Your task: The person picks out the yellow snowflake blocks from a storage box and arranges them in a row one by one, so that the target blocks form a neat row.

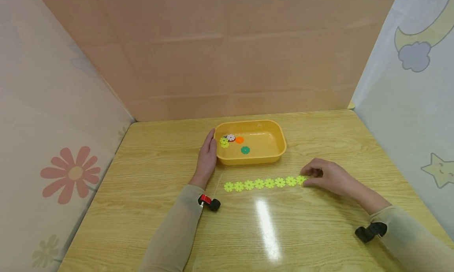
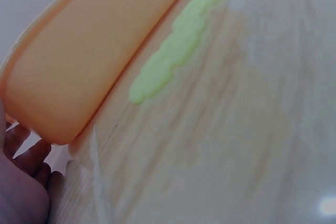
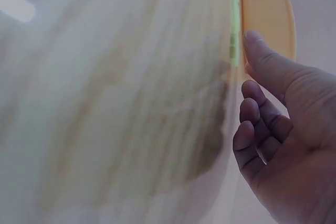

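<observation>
Several yellow-green flower-shaped discs (image 1: 259,183) lie in a row on the table, edge to edge. At the right end of that row, my right hand (image 1: 328,176) pinches the last disc (image 1: 300,180) between thumb and fingers. In the right wrist view the thumb (image 3: 268,59) is right beside the row's end, with the other fingers curled below it. My left hand (image 1: 207,159) rests with fairly straight fingers along the left side of a yellow plastic tub (image 1: 253,161). The left wrist view shows its fingertips (image 2: 34,153) at the tub's corner.
Inside the tub lie a green disc (image 1: 245,150), an orange disc (image 1: 239,140), a white disc (image 1: 231,137) and yellow-green discs (image 1: 224,142). A wooden table (image 1: 142,177) carries everything. Printed panels stand at the left and right, with a plain pinkish panel (image 1: 227,59) behind.
</observation>
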{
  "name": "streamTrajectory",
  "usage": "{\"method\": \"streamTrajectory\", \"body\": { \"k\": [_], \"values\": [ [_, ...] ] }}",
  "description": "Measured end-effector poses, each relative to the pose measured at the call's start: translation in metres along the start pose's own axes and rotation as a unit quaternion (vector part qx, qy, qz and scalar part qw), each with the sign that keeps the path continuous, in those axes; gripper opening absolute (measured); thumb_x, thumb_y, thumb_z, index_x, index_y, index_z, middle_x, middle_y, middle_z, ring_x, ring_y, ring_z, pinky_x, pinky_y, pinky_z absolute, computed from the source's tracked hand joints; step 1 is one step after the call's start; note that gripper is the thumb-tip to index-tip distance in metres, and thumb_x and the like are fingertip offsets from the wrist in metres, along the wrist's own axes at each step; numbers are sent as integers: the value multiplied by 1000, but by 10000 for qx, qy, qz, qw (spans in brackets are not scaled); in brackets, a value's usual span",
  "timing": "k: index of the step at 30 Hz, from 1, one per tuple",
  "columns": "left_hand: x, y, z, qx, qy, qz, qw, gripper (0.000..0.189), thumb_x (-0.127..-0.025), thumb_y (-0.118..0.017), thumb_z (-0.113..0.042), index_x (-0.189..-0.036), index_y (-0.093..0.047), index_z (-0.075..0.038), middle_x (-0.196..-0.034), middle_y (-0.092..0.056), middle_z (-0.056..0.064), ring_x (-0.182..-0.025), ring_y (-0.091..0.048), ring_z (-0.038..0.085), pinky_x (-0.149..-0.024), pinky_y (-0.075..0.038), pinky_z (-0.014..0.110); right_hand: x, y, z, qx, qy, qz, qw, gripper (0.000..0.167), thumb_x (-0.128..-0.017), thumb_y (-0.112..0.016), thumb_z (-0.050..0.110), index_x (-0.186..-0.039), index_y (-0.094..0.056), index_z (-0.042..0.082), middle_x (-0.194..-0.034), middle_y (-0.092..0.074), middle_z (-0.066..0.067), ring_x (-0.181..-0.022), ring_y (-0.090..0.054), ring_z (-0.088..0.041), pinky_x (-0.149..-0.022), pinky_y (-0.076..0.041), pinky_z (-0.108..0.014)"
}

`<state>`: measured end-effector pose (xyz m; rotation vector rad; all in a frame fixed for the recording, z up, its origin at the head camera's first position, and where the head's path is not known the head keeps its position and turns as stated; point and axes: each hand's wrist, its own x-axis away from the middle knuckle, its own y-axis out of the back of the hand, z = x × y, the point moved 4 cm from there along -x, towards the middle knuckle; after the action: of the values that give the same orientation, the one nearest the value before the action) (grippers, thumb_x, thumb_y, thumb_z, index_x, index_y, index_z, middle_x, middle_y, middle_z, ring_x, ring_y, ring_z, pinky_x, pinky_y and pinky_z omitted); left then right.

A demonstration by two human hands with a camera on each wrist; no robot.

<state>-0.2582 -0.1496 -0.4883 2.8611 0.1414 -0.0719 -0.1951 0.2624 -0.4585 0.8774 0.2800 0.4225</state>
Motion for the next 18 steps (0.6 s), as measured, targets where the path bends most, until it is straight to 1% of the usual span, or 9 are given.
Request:
{"method": "streamTrajectory", "body": {
  "k": [4,8,14,18],
  "values": [
    [0,0,0,-10,5,-3,10000,58,-121,-33,-48,-176,-32,-29,-179,-32,-10,-166,-25,17,-135,-23,45,-6,7,7,53,57,-154,9999,29,-94,-92,25,-118,-81,15,-99,-67,9,-86,-57,-9,-72,-51,-26],
    [0,0,0,-23,1,27,10000,59,-121,-33,-48,-177,-31,-29,-179,-31,-10,-166,-24,16,-135,-23,46,-15,13,19,135,325,-426,9985,31,-92,-93,19,-120,-81,11,-94,-63,8,-83,-54,-11,-69,-48,-26],
    [1,0,0,-7,-23,69,10000,60,-121,-33,-47,-177,-30,-27,-179,-31,-11,-166,-25,16,-135,-23,46,-32,16,39,218,706,-807,9940,31,-91,-93,16,-119,-81,13,-92,-62,10,-81,-53,-11,-68,-46,-25],
    [1,1,0,-7,-11,77,10000,60,-121,-34,-48,-177,-30,-29,-179,-31,-11,-166,-24,16,-135,-23,45,-44,16,53,147,866,-935,9917,31,-91,-93,13,-119,-81,13,-92,-63,9,-80,-54,-13,-68,-45,-26]
  ]
}}
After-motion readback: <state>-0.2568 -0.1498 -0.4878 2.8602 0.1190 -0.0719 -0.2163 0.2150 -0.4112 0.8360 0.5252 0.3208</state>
